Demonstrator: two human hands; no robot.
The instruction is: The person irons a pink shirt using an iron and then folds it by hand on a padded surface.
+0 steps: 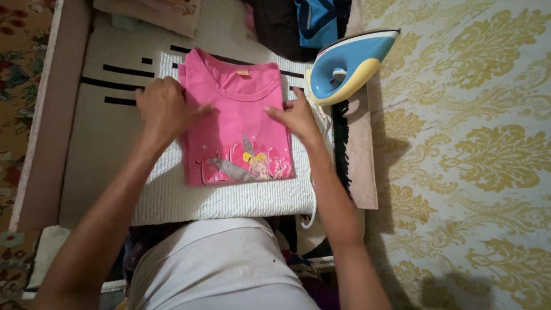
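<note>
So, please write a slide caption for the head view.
Both hands, left hand and right hand, press a folded pink T-shirt beside a blue iron.

— Identify location type.
— I work in a home: patterned carpet (470,143) covers my floor, with a padded ironing cloth (229,201), an iron (347,66) and piled clothes (298,23).

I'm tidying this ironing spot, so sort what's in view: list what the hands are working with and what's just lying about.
In hand:
- folded pink cotton T-shirt with cartoon print, both hands flat on it: left hand, right hand
- white ribbed cloth pad beneath it

Lying about:
- blue and yellow plastic iron, standing at the right
- blue fabric bundle behind
</note>
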